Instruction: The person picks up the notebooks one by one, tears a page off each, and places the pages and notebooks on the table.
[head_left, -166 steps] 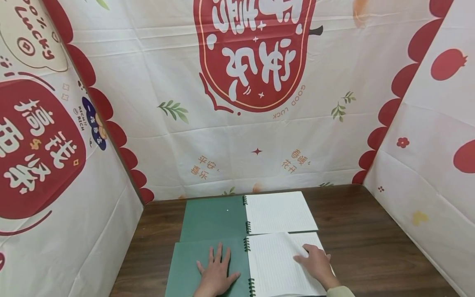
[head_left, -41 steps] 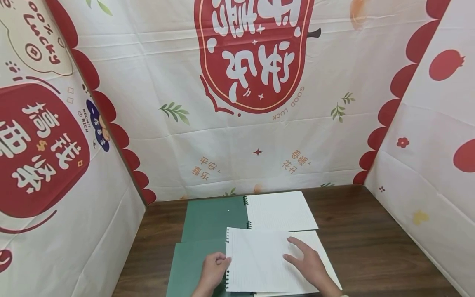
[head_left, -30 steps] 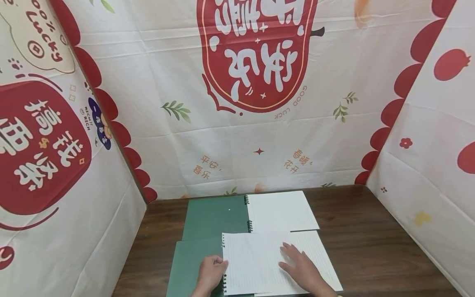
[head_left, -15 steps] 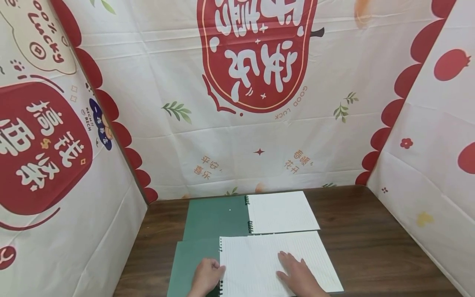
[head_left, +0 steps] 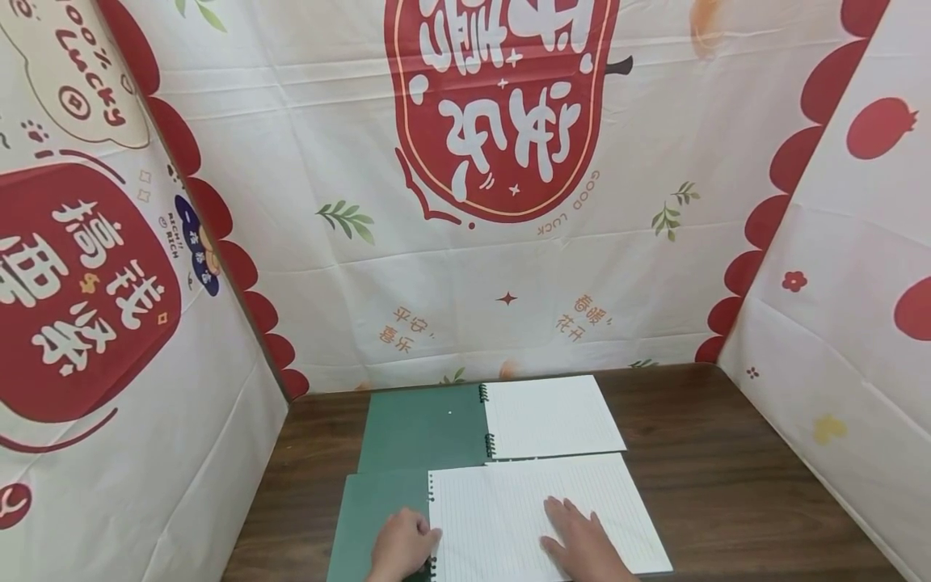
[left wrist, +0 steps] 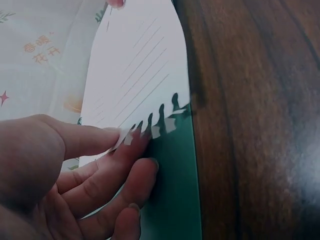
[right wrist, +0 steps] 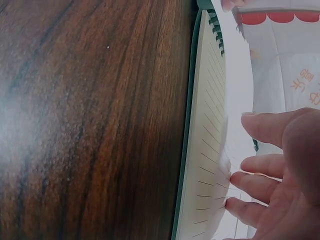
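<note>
I'm at a screened-off tabletop booth: white cloths (head_left: 291,307) with red prints wall the left, top and right of the frame round my dark wood-grain table (head_left: 742,469). Home or studio, I can't tell.

On the surface (head_left: 756,469), the far notebook (head_left: 553,416) lies open behind the near notebook (head_left: 381,517) (whether their covers overlap is hard to tell). A loose sheet (head_left: 494,517) lies over the near one, reaching across its left cover and right page. Left fingers (left wrist: 140,182) are at the sheet's left edge, right fingers (head_left: 560,513) on its right part. Cloth walls (head_left: 509,267) stand behind, left and right.
</note>
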A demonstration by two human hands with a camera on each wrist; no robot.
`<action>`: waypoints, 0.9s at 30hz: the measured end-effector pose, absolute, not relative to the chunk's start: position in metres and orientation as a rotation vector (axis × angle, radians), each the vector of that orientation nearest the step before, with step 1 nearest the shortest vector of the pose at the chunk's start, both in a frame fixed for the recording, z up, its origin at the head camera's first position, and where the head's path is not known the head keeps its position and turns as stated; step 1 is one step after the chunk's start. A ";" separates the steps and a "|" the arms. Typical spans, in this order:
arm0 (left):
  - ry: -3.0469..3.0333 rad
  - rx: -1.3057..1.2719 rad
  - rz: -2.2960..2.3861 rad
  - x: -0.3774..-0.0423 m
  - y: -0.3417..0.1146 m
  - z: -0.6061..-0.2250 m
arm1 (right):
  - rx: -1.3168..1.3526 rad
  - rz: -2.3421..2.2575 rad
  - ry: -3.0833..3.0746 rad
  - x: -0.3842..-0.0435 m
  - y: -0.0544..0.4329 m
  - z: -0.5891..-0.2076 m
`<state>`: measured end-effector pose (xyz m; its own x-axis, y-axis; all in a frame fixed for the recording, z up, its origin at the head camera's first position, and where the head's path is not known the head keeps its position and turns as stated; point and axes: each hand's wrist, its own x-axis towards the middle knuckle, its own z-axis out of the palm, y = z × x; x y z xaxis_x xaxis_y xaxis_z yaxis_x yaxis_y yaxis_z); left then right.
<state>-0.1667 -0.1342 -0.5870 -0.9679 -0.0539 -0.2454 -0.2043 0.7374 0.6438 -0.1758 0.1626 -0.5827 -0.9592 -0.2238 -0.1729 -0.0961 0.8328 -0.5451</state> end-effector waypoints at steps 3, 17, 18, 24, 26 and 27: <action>2.749 -0.202 1.007 -0.168 -0.132 -0.585 | -0.240 -0.805 2.778 -0.177 0.163 -0.583; 2.962 -0.206 0.804 -0.180 -0.128 -0.578 | -0.178 -0.884 2.975 -0.191 0.174 -0.560; 2.986 -0.207 0.795 -0.183 -0.127 -0.576 | -0.175 -0.892 2.984 -0.194 0.177 -0.558; 3.142 -0.184 0.776 -0.201 -0.124 -0.560 | -0.198 -0.923 3.033 -0.214 0.192 -0.547; 3.187 -0.158 0.769 -0.207 -0.123 -0.555 | -0.209 -0.937 3.041 -0.221 0.198 -0.544; 3.208 -0.140 0.761 -0.210 -0.123 -0.553 | -0.206 -0.939 3.042 -0.224 0.201 -0.543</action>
<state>-0.2101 -0.1230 -0.5529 -0.9839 -0.1184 0.1342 -0.0455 0.8907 0.4523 -0.2240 0.2013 -0.5430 -0.9905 -0.1088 0.0841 -0.1373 0.8186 -0.5578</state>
